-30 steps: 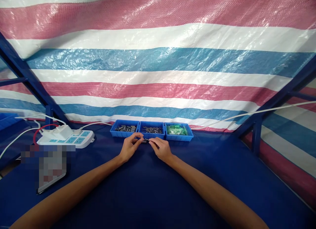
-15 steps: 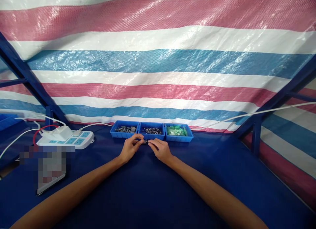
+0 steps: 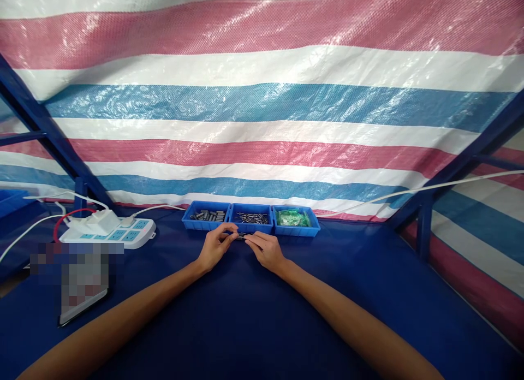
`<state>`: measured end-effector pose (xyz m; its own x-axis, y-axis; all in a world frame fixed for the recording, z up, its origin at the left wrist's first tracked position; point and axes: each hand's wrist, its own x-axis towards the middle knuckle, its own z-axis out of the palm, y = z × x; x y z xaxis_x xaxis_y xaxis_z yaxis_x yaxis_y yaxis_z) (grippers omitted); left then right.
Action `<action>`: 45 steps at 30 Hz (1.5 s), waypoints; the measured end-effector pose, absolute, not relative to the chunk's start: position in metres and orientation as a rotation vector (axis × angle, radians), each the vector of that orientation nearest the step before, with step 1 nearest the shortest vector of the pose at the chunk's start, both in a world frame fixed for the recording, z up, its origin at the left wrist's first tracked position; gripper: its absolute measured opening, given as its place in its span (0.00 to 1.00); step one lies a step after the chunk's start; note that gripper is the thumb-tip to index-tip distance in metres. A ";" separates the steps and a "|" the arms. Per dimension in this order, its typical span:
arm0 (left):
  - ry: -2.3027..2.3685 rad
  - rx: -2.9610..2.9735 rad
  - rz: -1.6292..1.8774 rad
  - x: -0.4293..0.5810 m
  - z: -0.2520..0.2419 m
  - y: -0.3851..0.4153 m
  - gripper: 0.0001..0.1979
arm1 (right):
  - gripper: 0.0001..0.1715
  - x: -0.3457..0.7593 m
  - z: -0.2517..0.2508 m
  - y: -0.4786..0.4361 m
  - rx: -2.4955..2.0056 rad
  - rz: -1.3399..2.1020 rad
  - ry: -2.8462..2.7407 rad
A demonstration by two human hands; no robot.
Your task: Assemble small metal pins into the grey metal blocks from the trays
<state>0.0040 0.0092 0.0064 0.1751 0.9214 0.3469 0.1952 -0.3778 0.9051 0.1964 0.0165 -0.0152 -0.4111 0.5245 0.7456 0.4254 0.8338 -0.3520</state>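
Left hand and right hand were nearly together, fingertips of each pinched on a small dark piece between them, its long axis lying roughly nine to three o'clock. From it, I saw forearms reaching in from eight and four, the middle blue tray near twelve, and a tablet-like device past eight, its screen too blurred to read.

place: small-parts workshop bench, makeshift | signs: three blue bins, loose metal parts; blue worktop; striped tarp wall; blue frame; power strip
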 end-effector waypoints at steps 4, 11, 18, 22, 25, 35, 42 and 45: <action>1.047 1.718 1.245 0.004 0.007 0.009 0.14 | 0.13 0.196 -0.017 0.015 -0.656 0.082 -2.129; 1.089 1.737 1.257 0.005 0.008 0.008 0.14 | 0.12 0.196 -0.015 0.014 -0.708 0.094 -2.023; 1.136 1.854 1.167 0.005 0.006 0.010 0.12 | 0.12 0.196 -0.019 0.018 -0.730 0.136 -1.941; 1.117 1.915 1.181 0.006 0.009 0.010 0.12 | 0.12 0.195 -0.019 0.018 -0.736 0.145 -1.972; 1.114 1.986 1.243 0.006 0.011 0.008 0.12 | 0.12 0.195 -0.017 0.018 -0.766 0.146 -1.983; 1.047 2.144 1.210 0.004 0.010 0.005 0.10 | 0.12 0.194 -0.018 0.018 -0.817 0.120 -2.050; 1.027 2.182 1.237 0.004 0.008 0.005 0.10 | 0.17 0.194 -0.020 0.019 -0.861 0.127 -2.125; 1.089 2.088 1.190 0.004 0.009 0.003 0.12 | 0.19 0.194 -0.019 0.019 -0.893 0.109 -2.156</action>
<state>0.0041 0.0026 0.0093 0.2990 0.8302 0.4705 0.3951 -0.5565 0.7309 0.1942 0.0188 -0.0195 -0.4457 0.6305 0.6354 0.5634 0.7492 -0.3483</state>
